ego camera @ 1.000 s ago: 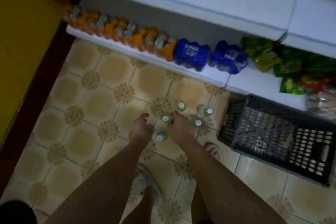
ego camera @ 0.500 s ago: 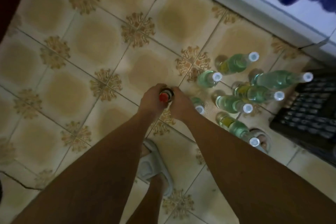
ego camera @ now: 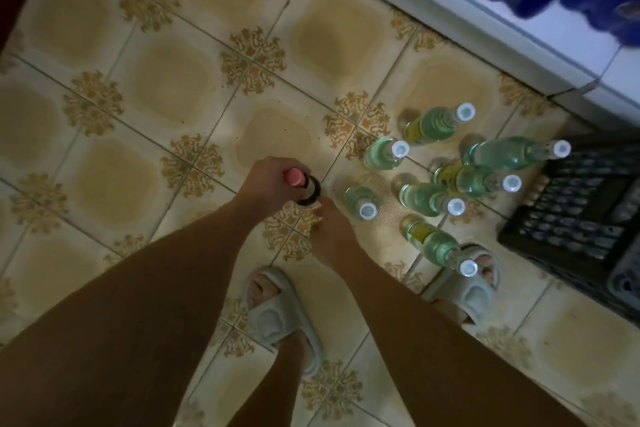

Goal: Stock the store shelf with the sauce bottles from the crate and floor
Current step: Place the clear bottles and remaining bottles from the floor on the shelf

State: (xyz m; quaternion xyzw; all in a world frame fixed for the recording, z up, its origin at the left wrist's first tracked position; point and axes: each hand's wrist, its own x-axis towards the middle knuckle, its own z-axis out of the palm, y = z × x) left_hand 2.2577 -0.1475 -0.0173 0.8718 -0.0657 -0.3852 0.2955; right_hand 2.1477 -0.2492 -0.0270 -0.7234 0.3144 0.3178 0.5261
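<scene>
The left hand curls its fingers round a dark glass bottle with a round red cap; the right hand cups the bottle's lower side, fingers hidden. Seven clear greenish white-capped bottles stand on the glossy patterned floor tiles beside a black lattice crate.

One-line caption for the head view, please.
Left hand grips a red-capped dark bottle; six white-capped bottles stand beside a crate.

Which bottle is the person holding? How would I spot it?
Start at the black crate on the right, then cross the tiled floor leftward past the cluster of green bottles. The dark bottle sits between the left hand and right hand. It alone has a red cap; the others have white caps.
</scene>
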